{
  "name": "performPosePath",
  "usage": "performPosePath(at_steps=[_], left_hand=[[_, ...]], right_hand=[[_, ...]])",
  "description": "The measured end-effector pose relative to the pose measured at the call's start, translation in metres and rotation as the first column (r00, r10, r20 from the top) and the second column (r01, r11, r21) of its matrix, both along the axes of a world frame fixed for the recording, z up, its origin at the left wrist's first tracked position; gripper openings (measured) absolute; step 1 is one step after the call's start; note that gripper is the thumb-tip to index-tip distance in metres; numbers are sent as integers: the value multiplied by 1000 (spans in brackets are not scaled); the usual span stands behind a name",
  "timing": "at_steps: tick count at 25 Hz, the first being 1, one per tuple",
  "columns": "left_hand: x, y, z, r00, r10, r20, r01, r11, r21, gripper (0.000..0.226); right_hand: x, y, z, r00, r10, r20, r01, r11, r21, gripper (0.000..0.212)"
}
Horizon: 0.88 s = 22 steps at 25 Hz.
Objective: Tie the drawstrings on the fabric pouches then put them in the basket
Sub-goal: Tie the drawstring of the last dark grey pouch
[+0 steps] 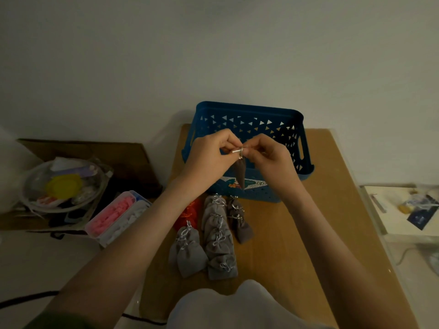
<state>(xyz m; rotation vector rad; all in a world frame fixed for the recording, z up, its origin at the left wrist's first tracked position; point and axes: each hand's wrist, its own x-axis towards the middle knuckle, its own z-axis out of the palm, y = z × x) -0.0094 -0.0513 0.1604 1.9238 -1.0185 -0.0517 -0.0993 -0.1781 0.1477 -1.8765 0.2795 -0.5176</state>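
The left hand (209, 156) and the right hand (269, 155) each pinch the string (237, 151) of a grey pouch (240, 173) that hangs in front of the blue basket (247, 107), and if the thin string slips, the knot could come loose or the pouch could fall.

Dim, flat indoor light with soft shadows; wide-angle bending at the edges, detail perhaps slightly blurred.

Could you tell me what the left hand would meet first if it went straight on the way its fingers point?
The left hand points across at the right hand, so it would likely meet those fingers first; both pinch the drawstring of one pouch. The basket looks farther back, though depth is unclear.
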Motion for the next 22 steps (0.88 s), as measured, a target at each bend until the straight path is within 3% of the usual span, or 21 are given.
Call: performPosePath(at_steps=[4,9,12,15,22], left_hand=[[2,4,1,999,-40,3,39,997,71,6],[-1,4,-3,1000,-22,2,22,993,119,18],[-4,0,-12,966,166,201,-171,985,11,26],[-4,-5,-20,851,316,419,-317,946,-71,28],[-5,-8,-25,732,159,663,-206,978,-8,17]], right_hand=[[-1,4,-11,998,-56,-31,55,998,-12,14],[-3,1,-14,996,74,-42,-67,988,141,15],[-2,0,-14,996,85,7,-84,967,238,16],[0,-1,-14,996,80,25,-84,959,271,16],[2,-2,-18,997,74,4,-72,953,293,16]])
